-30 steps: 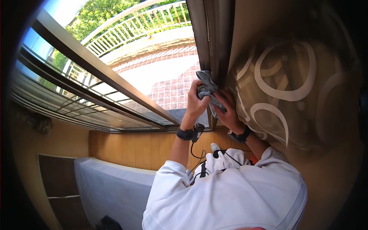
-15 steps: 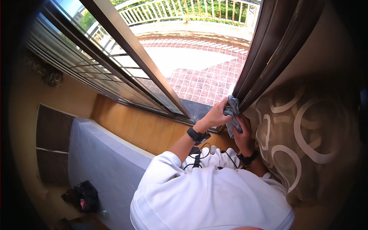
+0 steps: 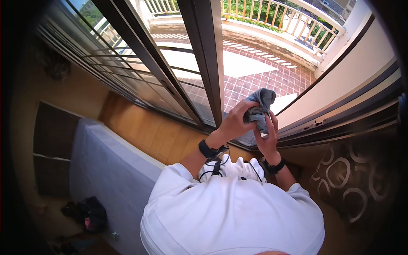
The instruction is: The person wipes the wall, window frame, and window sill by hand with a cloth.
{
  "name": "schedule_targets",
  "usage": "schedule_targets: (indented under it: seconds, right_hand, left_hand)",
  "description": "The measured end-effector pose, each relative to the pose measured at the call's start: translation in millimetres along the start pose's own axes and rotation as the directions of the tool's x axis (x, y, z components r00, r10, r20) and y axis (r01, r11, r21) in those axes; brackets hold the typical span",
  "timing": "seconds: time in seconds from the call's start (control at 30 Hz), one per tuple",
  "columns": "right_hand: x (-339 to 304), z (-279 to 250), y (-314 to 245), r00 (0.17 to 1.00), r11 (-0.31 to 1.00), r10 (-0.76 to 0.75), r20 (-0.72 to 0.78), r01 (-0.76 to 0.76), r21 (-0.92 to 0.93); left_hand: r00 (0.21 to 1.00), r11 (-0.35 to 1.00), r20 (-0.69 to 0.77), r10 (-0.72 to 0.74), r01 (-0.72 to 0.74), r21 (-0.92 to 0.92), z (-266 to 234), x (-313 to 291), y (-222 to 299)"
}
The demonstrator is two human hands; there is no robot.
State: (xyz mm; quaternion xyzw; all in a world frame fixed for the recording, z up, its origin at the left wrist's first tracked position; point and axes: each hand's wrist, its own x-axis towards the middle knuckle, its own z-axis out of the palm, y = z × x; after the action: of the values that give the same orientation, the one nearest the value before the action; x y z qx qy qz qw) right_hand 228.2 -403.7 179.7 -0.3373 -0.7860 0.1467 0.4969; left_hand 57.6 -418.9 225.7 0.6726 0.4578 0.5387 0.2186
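A crumpled grey-blue cloth (image 3: pixel 264 100) is held up between both hands, in front of the doorway to a tiled balcony. My left hand (image 3: pixel 236 120) grips it from the left, its thumb and fingers closed on the folds. From the right, my right hand (image 3: pixel 267 137) pinches the lower part of the cloth. Dark bands with small devices sit on both wrists. The cloth appears apart from the door frame (image 3: pixel 316 124) at the right. Nearest on the left is the dark edge of the sliding glass door (image 3: pixel 208 55).
Beyond the opening lie a tiled balcony floor (image 3: pixel 293 80) and a white railing (image 3: pixel 280 15). A plastic-covered mattress (image 3: pixel 114 157) stands at the left on a wooden floor (image 3: pixel 140 131), with a dark bag (image 3: pixel 94 214) beside it. A patterned brown curtain (image 3: pixel 340 174) hangs at the right.
Both hands have drawn the cloth away from the right door frame and hold it in front of the opening. The view has turned right, showing more of the frame and balcony.
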Motion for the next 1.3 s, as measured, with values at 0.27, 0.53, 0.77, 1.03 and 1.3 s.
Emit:
schedule_targets:
  seconds: [0.27,0.53,0.77,1.03,1.3]
  right_hand:
    - [127,113,-51,0.942,0.934,-0.317,-0.113,0.331,0.133]
    - [96,162,-28,0.968,0.976,-0.211,-0.132,0.216,0.018]
    - [78,156,-10,0.979,0.975,-0.200,-0.037,0.203,0.089]
    - [165,121,-31,0.887,0.853,-0.405,-0.222,0.454,0.258]
    - [203,125,-29,0.885,0.703,-0.372,-0.279,0.465,0.538]
  left_hand:
    - [0.833,0.953,-0.485,0.267,-0.153,0.261,-95,28,-16]
    - [0.884,0.991,-0.467,0.025,0.038,0.125,-102,18,-73]
    - [0.920,0.984,-0.391,0.017,0.055,0.172,-103,6,-79]
    - [0.839,0.926,-0.436,0.326,-0.189,0.328,-98,58,-19]
    - [0.796,0.864,-0.466,0.386,-0.135,0.485,-92,76,2]
